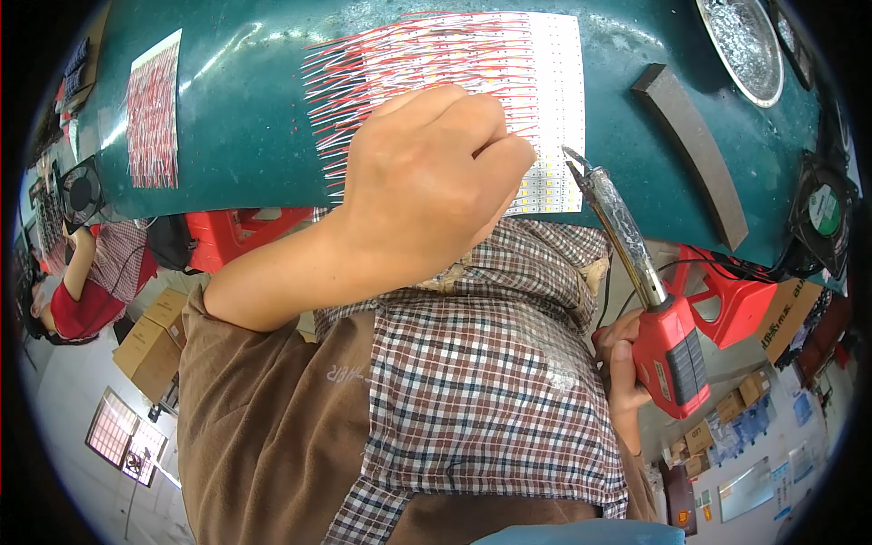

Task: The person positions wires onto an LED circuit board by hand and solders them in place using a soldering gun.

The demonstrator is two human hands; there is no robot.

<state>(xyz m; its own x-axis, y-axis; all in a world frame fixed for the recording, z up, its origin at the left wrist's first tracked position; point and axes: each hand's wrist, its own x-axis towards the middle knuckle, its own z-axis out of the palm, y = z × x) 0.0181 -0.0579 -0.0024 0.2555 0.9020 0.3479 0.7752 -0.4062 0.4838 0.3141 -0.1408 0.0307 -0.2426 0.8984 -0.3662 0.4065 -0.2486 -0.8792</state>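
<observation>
A white sheet of small LED circuit boards (557,86) lies on the green table, with many thin red and white wires (336,82) sticking out to its left. My left hand (436,168) is over the lower middle of the sheet, fingers curled closed, and its back hides whatever they may hold. In my right hand (622,363), beside my apron, is a soldering gun (668,354) with a red and black handle and a metal barrel. Its forked tip points up at the sheet's right edge; whether it touches cannot be told.
Another wired panel (154,113) lies at the left of the green table (245,154). On the right are a dark curved bar (695,154), a round metal dish (745,45) and a small fan (822,213). Red stools (236,238) stand below the table edge. A co-worker (86,282) is at far left.
</observation>
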